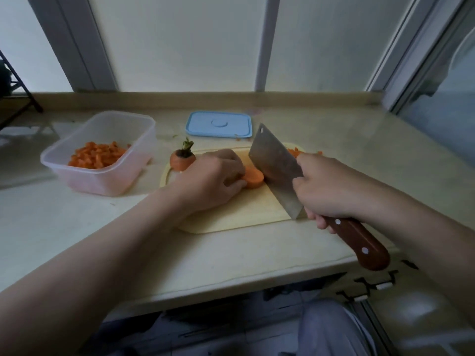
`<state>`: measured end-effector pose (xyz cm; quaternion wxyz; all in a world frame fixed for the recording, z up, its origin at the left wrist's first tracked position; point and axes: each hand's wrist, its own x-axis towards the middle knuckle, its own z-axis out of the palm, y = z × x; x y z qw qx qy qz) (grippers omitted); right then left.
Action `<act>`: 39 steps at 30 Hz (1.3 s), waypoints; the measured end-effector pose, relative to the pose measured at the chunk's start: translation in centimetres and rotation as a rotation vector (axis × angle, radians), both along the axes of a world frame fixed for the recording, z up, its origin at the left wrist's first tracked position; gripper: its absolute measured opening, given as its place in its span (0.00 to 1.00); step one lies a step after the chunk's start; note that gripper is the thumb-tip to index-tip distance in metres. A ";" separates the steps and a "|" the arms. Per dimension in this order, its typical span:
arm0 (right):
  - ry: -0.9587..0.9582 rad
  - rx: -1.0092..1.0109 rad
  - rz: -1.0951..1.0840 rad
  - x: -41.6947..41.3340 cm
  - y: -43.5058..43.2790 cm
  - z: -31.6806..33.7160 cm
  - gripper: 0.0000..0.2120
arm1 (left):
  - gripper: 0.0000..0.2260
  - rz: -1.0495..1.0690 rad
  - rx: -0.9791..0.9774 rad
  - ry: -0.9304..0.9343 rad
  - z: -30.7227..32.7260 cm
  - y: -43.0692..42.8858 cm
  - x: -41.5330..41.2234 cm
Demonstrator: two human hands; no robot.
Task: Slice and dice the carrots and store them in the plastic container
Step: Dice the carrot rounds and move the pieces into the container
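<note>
A pale cutting board point(239, 211) lies on the counter. My left hand point(213, 181) presses down on a carrot piece point(253, 178) whose cut face shows past my fingers. My right hand point(331, 186) grips the wooden handle of a cleaver point(276, 168); its blade stands edge-down on the board right beside the carrot's cut face. A carrot top with a green stub point(182, 158) sits at the board's far left corner. Diced carrot point(295, 151) lies behind the blade. The clear plastic container point(102, 150) at the left holds diced carrot point(96, 155).
A blue lid point(218, 124) lies flat behind the board near the window ledge point(205, 98). The counter's front edge point(231, 281) runs close below the board. A dark metal stand point(18, 98) is at the far left.
</note>
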<state>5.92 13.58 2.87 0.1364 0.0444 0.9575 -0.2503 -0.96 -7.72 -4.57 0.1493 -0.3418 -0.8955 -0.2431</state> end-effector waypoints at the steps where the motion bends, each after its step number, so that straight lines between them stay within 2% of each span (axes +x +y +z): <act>1: 0.017 0.005 -0.005 0.0 0.0 -0.1 0.06 | 0.06 -0.029 0.007 0.016 -0.3 0.0 -0.2; 6: 0.066 -0.042 -0.054 0.3 0.1 1.1 0.15 | 0.05 -0.103 0.006 0.046 -0.7 0.2 -0.9; 8: 0.058 -0.030 -0.068 0.6 -0.1 1.8 0.12 | 0.05 -0.123 0.017 0.063 -0.9 0.1 -0.9; 10: 0.023 -0.012 -0.094 0.8 -0.3 1.8 0.09 | 0.05 -0.130 0.031 0.073 -1.1 0.0 -0.8; 13: -0.090 0.004 -0.132 1.0 -0.4 1.8 0.15 | 0.05 -0.125 0.044 0.084 -1.4 0.0 -1.0; 16: -0.114 0.051 -0.079 1.0 -0.6 1.9 0.12 | 0.07 -0.134 0.045 0.090 -1.7 0.1 -1.3; 19: -0.039 0.111 -0.019 -0.3 -2.3 1.1 0.06 | 0.06 -0.127 0.052 0.093 -1.9 0.1 -1.8; 23: 0.038 0.122 -0.009 -3.0 -4.2 0.4 0.07 | 0.05 -0.141 0.057 0.105 -1.8 0.0 -1.6; 28: 0.099 0.097 -0.023 -2.1 -3.0 0.8 0.07 | 0.03 -0.122 0.093 0.103 -1.8 -0.5 -1.4; 31: 0.061 0.049 -0.051 -0.8 -2.2 0.9 0.04 | 0.04 -0.131 0.078 0.098 -1.7 -0.4 -1.5; 34: 0.017 0.035 -0.035 -0.2 -1.9 1.1 0.06 | 0.04 -0.135 0.062 0.097 -1.8 -0.3 -1.6; 39: -0.001 0.129 0.006 -1.1 -3.6 0.6 0.06 | 0.04 -0.129 0.057 0.102 -1.8 -0.2 -1.7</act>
